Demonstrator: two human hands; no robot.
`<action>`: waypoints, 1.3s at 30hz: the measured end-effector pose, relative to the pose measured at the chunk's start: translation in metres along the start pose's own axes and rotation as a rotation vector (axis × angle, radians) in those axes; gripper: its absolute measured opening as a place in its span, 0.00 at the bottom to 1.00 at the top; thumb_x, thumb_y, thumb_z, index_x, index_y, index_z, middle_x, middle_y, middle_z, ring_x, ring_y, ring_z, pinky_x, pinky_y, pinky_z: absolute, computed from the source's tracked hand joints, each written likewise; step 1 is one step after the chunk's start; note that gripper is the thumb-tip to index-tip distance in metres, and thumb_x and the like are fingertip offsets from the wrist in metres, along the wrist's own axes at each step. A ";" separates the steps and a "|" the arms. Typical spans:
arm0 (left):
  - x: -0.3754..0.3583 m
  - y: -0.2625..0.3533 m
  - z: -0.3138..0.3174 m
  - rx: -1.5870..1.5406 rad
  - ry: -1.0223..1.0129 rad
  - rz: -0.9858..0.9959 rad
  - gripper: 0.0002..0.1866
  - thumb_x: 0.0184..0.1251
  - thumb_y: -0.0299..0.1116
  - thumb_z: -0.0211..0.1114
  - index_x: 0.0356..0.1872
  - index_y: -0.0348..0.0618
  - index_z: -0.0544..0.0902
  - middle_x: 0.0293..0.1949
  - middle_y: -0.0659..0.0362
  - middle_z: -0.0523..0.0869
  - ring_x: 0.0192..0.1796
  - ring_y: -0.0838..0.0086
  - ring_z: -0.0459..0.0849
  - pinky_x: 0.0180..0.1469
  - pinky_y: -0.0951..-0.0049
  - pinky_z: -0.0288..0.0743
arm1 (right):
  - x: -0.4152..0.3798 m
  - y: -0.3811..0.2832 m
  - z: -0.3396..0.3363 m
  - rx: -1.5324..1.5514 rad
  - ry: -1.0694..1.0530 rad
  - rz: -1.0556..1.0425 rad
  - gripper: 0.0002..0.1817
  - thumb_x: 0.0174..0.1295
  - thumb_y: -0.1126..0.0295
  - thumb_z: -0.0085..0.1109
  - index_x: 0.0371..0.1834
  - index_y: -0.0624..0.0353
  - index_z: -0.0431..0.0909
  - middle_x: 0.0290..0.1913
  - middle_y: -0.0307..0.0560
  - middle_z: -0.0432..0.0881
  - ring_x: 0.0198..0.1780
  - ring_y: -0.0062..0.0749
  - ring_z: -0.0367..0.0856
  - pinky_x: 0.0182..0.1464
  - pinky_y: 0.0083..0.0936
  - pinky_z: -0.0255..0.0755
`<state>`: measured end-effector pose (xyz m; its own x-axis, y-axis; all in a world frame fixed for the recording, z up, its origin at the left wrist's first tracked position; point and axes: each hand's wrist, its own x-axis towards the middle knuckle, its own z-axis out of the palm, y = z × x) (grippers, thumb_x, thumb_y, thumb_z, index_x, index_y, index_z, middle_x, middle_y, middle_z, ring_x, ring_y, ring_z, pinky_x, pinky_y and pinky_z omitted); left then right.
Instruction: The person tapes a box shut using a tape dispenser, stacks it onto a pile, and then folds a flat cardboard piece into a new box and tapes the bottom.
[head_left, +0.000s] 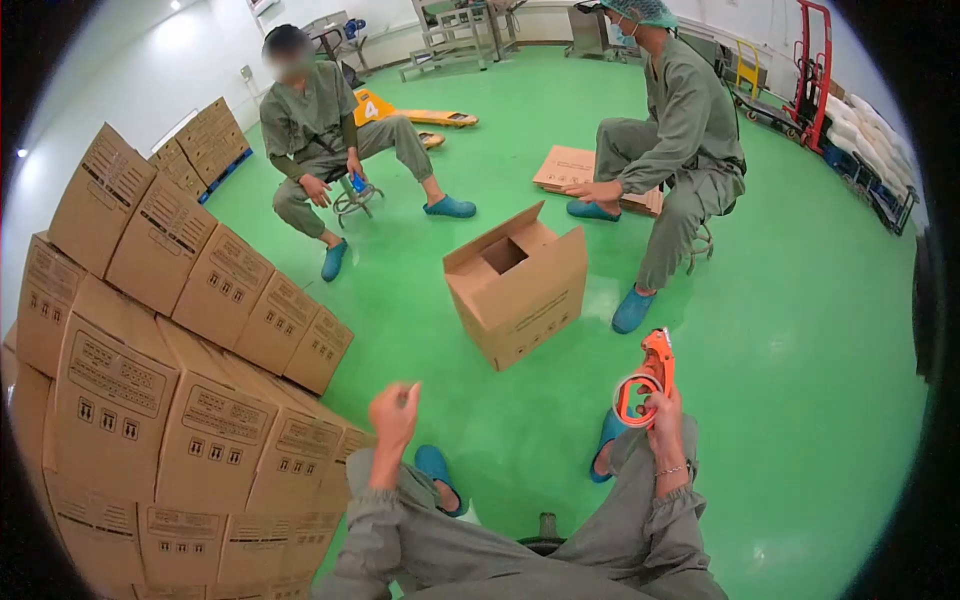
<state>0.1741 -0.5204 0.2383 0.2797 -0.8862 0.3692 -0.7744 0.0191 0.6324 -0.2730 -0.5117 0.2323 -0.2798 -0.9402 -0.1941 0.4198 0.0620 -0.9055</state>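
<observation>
Orange tape dispenser (645, 385) stands upright in your right hand (662, 412), fingers wrapped around its handle, nose pointing up. Your left hand (394, 412) hangs loosely curled and empty, well apart to its left. An open cardboard box (518, 285) sits ahead, nearer the right hand.

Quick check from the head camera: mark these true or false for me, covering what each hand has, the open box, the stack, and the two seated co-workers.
1. The right hand holds an orange tape dispenser. True.
2. The left hand grips a box flap. False: it is raised and holds no box.
3. The open carton stands on the green floor. True.
4. The stacked cartons are on the wearer's right. False: left.
5. Two other people sit nearby. True.
</observation>
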 end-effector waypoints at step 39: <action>-0.047 -0.065 0.161 0.180 -0.320 0.290 0.31 0.70 0.46 0.54 0.68 0.37 0.66 0.72 0.47 0.63 0.75 0.55 0.58 0.74 0.50 0.48 | -0.001 0.158 0.104 -1.340 -0.606 -0.565 0.40 0.56 0.64 0.65 0.74 0.51 0.60 0.45 0.59 0.77 0.40 0.54 0.79 0.38 0.41 0.75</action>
<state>0.1198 -0.5544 0.0708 -0.1302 -0.9548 0.2672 -0.8886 0.2319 0.3957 -0.1167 -0.5362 0.1285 0.3823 -0.9122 0.1476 -0.7464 -0.3990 -0.5327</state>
